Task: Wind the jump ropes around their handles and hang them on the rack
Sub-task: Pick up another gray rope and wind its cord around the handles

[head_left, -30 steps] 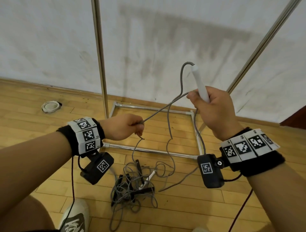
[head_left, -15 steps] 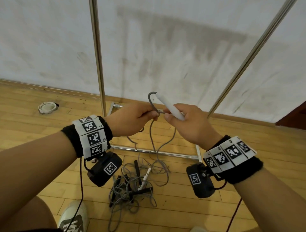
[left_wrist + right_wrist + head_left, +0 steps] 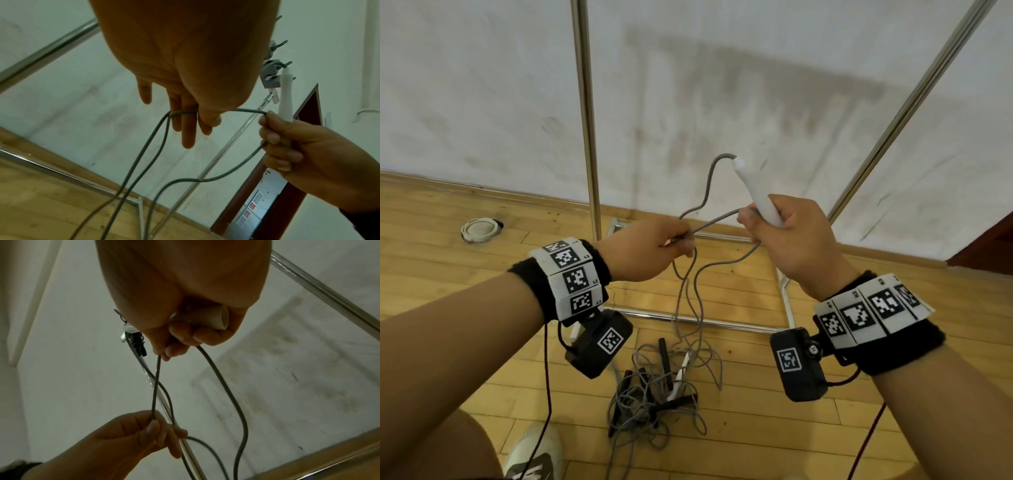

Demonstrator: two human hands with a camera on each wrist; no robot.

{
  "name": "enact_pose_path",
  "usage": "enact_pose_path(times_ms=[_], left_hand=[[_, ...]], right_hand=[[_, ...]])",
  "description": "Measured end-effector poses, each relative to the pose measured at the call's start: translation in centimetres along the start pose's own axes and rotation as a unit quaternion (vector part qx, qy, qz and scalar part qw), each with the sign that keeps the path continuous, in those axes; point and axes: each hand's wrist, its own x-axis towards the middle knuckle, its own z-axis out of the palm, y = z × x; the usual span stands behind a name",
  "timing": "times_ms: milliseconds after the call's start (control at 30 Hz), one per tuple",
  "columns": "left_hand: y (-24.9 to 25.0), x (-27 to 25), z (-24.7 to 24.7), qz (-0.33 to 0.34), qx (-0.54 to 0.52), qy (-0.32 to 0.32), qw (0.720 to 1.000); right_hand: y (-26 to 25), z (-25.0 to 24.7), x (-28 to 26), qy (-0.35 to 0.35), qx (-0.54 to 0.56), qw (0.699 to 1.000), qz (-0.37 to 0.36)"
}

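Observation:
My right hand (image 3: 784,236) grips a white jump rope handle (image 3: 755,193), tip pointing up and away; its butt end (image 3: 218,318) shows in the right wrist view. A grey rope (image 3: 709,185) leaves the tip, loops down and runs to my left hand (image 3: 654,250), which pinches it between thumb and fingers (image 3: 153,426). From there the rope (image 3: 144,154) drops to a tangled pile of grey ropes with black and white handles (image 3: 657,394) on the floor. The metal rack (image 3: 585,113) stands against the wall behind.
The rack's base frame (image 3: 702,320) lies on the wooden floor just beyond the pile. Hooks and clips (image 3: 271,71) sit on the rack's upper bar. A white round fitting (image 3: 479,229) is set in the floor at left. My shoe (image 3: 534,455) is near the pile.
My hands came together half a second ago and have now drawn apart again. The right hand has lifted the handle back upright, and a rope span stretches between the hands.

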Motion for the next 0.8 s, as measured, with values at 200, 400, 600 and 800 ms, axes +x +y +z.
enact_pose_path(times_ms=[200,400,600,800], left_hand=[[-2.3,0.0,-0.3,-0.069,0.053,-0.025,0.996],[-3.6,-0.5,-0.4,-0.097,0.006,-0.102,0.990],[-2.4,-0.4,-0.8,-0.097,-0.010,-0.106,0.990],[1.9,0.5,-0.2,-0.013,-0.024,-0.026,0.999]], right_hand=[[1.6,-2.1,0.4,0.068,0.041,0.996,0.027],[4.6,-3.9,1.0,0.087,0.021,0.993,0.079],[6.0,-3.4,0.5,0.054,-0.001,0.994,0.092],[4.2,-0.6,-0.7,-0.082,0.015,0.996,0.028]])
